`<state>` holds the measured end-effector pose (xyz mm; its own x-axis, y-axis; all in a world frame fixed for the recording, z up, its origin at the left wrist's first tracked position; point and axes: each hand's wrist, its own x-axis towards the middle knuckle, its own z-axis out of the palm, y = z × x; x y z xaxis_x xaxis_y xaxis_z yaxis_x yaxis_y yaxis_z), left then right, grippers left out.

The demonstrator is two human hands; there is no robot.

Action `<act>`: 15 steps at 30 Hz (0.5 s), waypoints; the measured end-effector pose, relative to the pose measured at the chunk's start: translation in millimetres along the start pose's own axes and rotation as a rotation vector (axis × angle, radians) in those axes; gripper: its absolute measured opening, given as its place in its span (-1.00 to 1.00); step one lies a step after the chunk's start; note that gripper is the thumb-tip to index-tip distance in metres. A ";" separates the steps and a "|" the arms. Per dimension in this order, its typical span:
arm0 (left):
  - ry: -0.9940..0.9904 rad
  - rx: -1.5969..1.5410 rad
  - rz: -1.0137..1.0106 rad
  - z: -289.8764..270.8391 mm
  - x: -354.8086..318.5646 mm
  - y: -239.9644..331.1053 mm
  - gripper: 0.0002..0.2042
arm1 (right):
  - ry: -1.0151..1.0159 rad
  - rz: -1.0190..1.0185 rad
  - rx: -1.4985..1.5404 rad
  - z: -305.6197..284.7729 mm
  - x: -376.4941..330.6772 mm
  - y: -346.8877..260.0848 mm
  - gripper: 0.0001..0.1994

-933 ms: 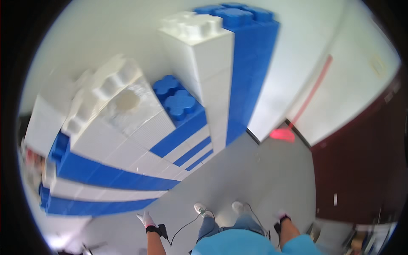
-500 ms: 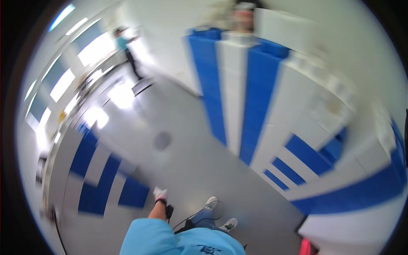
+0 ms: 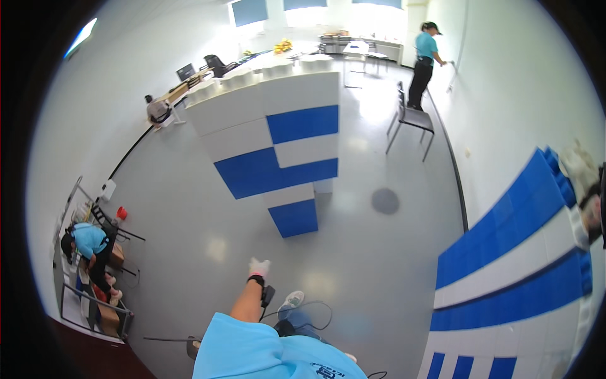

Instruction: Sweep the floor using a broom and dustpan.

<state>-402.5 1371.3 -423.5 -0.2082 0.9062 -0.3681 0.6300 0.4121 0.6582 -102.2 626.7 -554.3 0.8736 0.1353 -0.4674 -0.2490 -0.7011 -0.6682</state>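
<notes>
My left hand [image 3: 259, 267], in a white glove with a dark band at the wrist, is stretched out in front of me over the floor. Its fingers look slightly apart and nothing shows in it. A small black device [image 3: 267, 295] hangs by that wrist, with a thin cable looping near my leg. Nearest beyond the hand stands a wall of large blue and white building blocks [image 3: 303, 124], with round white studs along its top. The hand is apart from it. My right hand is not in view.
A second blue and white block wall [image 3: 505, 271] stands at the right, a person partly visible behind it. A grey chair [image 3: 413, 120] stands far right near a person in blue. Another person bends by a metal-framed cart [image 3: 95, 322] at left; someone sits by a desk [image 3: 180, 93].
My view has swung left. The nearer block wall now stands in front of me instead of at the left, and the other wall has shifted to the right edge. My left arm remains stretched out.
</notes>
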 end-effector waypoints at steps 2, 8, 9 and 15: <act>0.095 -0.177 -0.124 -45.3 59.6 -21.9 -0.25 | -0.032 -0.424 -0.312 24.1 25.5 -39.7 -0.89; 0.317 -0.618 -0.137 -147.5 197.8 9.7 -0.20 | -0.186 0.012 0.120 204.3 65.7 -180.5 -0.74; 0.246 -0.700 -0.146 -157.7 210.0 25.4 -0.22 | -0.218 -0.009 0.138 230.7 66.4 -208.7 -0.71; 0.077 -0.849 0.111 -227.6 277.9 139.7 -0.21 | -0.142 -0.309 0.008 330.0 100.4 -435.3 -0.66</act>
<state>-542.7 1702.2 -284.4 -0.2479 0.9368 -0.2468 -0.1174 0.2238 0.9675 -44.1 1176.5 -501.4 0.8416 0.4370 -0.3174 0.0148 -0.6061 -0.7952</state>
